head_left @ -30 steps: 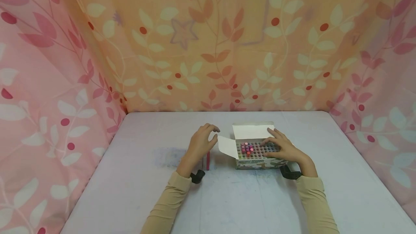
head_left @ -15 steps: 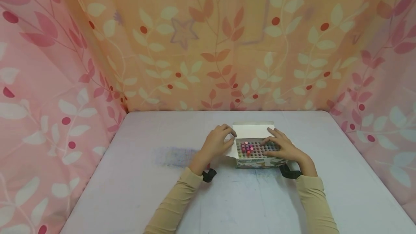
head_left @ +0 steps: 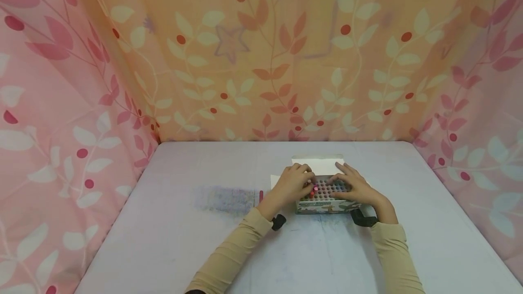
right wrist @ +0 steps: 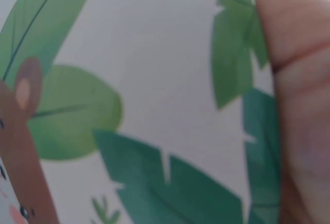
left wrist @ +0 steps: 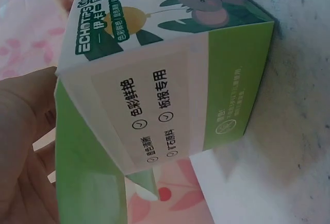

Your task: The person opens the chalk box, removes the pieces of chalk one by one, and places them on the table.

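A chalk box (head_left: 327, 206) with a white back lid (head_left: 320, 166) stands raised open on the table. Its holed insert holds a few chalk sticks (head_left: 312, 193) in pink and red. My left hand (head_left: 291, 186) reaches over the box's left part, fingertips right at the chalk, hiding some sticks; I cannot tell whether it pinches one. The left wrist view shows the box's printed end (left wrist: 149, 110) and the green flap (left wrist: 87, 152) beside that hand (left wrist: 26, 131). My right hand (head_left: 357, 188) rests on the box's right part, fingers spread over the insert; its skin (right wrist: 304, 95) shows against the printed side.
A red chalk stick (head_left: 261, 196) lies on the white table cover left of the box, beside my left forearm. Bluish smudges (head_left: 224, 198) mark the cover there. Printed curtains (head_left: 261, 80) enclose the table at the back and both sides.
My left hand has moved right, from above the table left of the box, across the side flap to the chalk in the insert. My right hand has stayed in place.
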Motion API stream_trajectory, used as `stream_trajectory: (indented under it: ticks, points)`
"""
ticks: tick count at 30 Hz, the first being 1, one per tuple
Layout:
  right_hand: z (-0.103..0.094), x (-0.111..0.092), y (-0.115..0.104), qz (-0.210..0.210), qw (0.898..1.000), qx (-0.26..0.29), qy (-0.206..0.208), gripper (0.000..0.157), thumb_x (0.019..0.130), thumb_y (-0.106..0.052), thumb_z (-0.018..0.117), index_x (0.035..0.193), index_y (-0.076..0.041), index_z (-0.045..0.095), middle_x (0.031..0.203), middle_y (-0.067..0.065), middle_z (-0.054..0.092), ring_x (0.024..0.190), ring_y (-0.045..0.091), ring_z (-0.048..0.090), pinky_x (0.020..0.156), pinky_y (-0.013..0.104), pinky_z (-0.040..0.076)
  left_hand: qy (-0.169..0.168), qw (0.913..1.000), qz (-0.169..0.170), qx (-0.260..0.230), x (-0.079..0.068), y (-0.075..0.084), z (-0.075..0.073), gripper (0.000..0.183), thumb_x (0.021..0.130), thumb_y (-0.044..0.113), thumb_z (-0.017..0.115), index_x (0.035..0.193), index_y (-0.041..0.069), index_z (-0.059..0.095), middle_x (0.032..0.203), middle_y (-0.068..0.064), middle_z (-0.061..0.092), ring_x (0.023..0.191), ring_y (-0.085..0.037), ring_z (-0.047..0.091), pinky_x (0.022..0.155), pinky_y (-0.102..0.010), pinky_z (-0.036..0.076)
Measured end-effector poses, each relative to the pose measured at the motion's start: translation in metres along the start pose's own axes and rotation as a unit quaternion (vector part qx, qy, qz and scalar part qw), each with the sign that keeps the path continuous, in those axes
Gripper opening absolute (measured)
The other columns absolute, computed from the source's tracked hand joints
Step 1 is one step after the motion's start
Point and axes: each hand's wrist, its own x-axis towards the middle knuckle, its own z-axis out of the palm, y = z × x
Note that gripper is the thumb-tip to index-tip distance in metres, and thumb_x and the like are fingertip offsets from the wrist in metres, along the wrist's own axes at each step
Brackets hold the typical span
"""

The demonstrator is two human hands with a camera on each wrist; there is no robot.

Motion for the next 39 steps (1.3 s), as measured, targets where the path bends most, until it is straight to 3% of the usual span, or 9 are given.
stream_trajectory:
  ticks: [11,22,29,39]
  points:
    - [0.0,-0.001,-0.001,0.001,1.0,0.004,-0.001,0.032,0.069,-0.044,0.068,0.095,-0.029,0.058,0.142,0.017,0.018,0.129,0.043,0.007,0.088,0.069,0.011,-0.07,0.9971,0.008,0.026,0.011,0.006,-0.006,0.015,0.084,0.036,0.054,0.095,0.032,0.064,0.108,0.007,0.053,0.105,-0.016,0.044,0.088,-0.04,0.039]
    - [0.0,0.0,-0.001,-0.007,1.0,0.002,0.002,0.03,0.069,-0.041,0.07,0.094,-0.028,0.058,0.142,0.018,0.019,0.128,0.044,0.008,0.089,0.069,0.011,-0.124,0.992,-0.008,0.023,0.02,0.005,-0.015,0.015,0.082,0.038,0.057,0.093,0.034,0.066,0.109,0.008,0.052,0.107,-0.016,0.042,0.086,-0.039,0.038]
    - [0.0,-0.001,0.0,-0.006,1.0,-0.001,0.003,0.029,0.069,-0.042,0.069,0.093,-0.031,0.057,0.142,0.018,0.019,0.128,0.044,0.008,0.088,0.069,0.011,-0.11,0.9935,0.011,0.028,0.018,0.001,-0.009,0.016,0.084,0.039,0.053,0.095,0.035,0.064,0.112,0.011,0.051,0.111,-0.015,0.04,0.093,-0.04,0.034]
    - [0.002,0.0,0.002,-0.004,1.0,0.005,0.0,0.031,0.069,-0.043,0.068,0.094,-0.03,0.057,0.142,0.017,0.018,0.128,0.043,0.007,0.088,0.069,0.011,-0.022,0.9996,0.018,0.008,0.017,-0.003,-0.006,0.013,0.083,0.038,0.051,0.085,0.033,0.063,0.109,0.012,0.052,0.111,-0.013,0.041,0.095,-0.038,0.033]
